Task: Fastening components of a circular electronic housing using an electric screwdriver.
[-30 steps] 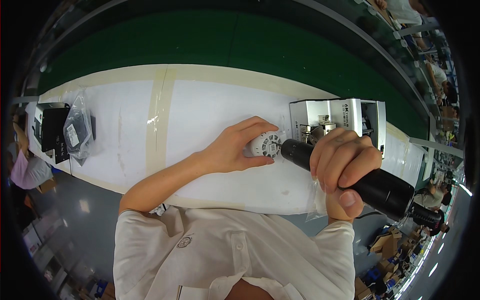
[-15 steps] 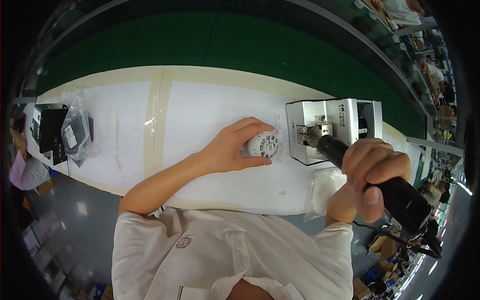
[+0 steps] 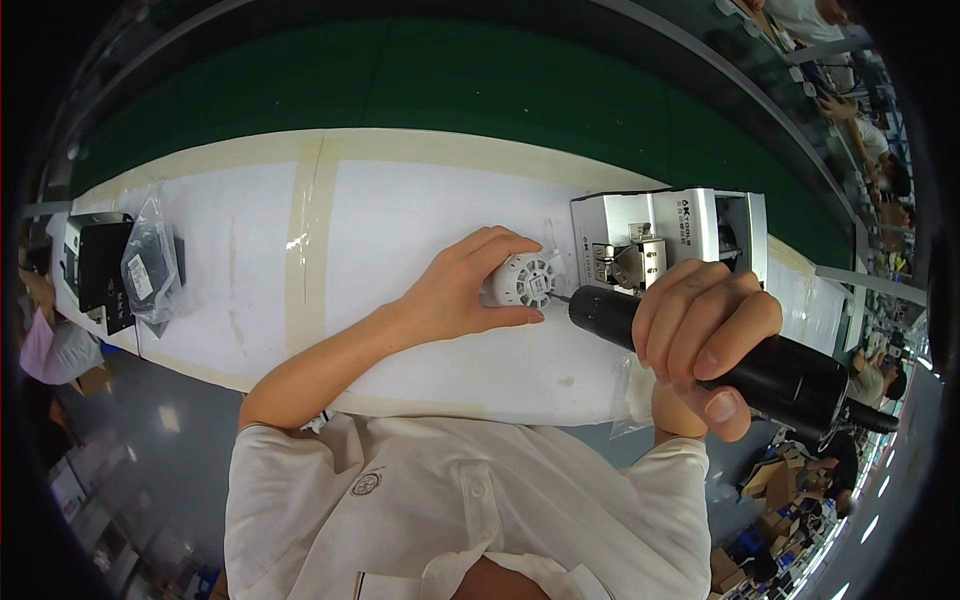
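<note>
A round white slotted device (image 3: 524,281), like a small detector housing, rests on the white bench top. My left hand (image 3: 462,285) grips it from its left side, thumb on the near edge and fingers on the far edge. In my right hand (image 3: 705,335) is a black electric screwdriver (image 3: 775,380), held on a slant with fingers wrapped round its body. Its thin bit points left and reaches the right edge of the white device; whether it sits in a screw hole is too small to tell. Behind the screwdriver stands a silver screw feeder (image 3: 650,240) with a metal pick-up bracket.
A clear plastic bag (image 3: 636,395) lies at the near right bench edge, partly behind my right arm. To the far left are a black box (image 3: 103,262) and a bagged dark item (image 3: 150,265). A green belt surface (image 3: 450,80) runs behind the bench. Other people work at the far right.
The screwdriver has moved left from the screw feeder's bracket to the white device, and its bit now meets the device's edge. My left hand keeps its grip almost in place.
</note>
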Motion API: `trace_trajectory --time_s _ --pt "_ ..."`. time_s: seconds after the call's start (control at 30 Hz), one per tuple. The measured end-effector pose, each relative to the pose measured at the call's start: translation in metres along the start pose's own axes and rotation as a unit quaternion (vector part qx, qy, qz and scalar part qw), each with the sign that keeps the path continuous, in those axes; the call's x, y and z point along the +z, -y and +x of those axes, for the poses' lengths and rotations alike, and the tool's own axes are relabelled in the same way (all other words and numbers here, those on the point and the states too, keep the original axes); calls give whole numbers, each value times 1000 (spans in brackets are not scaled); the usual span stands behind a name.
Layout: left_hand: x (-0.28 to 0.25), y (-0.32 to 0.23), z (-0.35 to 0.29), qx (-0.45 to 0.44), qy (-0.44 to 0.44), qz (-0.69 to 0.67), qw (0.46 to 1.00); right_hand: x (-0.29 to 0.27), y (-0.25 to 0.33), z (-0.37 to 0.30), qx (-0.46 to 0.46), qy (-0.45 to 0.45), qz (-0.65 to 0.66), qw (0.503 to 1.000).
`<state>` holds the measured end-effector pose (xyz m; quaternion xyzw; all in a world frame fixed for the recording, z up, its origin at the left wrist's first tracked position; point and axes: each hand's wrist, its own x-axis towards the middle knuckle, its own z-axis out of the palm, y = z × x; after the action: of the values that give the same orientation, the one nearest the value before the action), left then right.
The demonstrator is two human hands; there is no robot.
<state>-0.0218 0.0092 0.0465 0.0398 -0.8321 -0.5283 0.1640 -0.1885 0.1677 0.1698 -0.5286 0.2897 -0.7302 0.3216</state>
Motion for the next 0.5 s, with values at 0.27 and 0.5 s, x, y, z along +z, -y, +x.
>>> trace_trajectory --time_s 0.27,0.5 --pt "-1 2 -2 2 -5 3 1000 1 -9 0 -8 7 -2 1000" --pt "-6 2 -3 -25 11 -19 999 6 -17 1 -23 46 -23 998"
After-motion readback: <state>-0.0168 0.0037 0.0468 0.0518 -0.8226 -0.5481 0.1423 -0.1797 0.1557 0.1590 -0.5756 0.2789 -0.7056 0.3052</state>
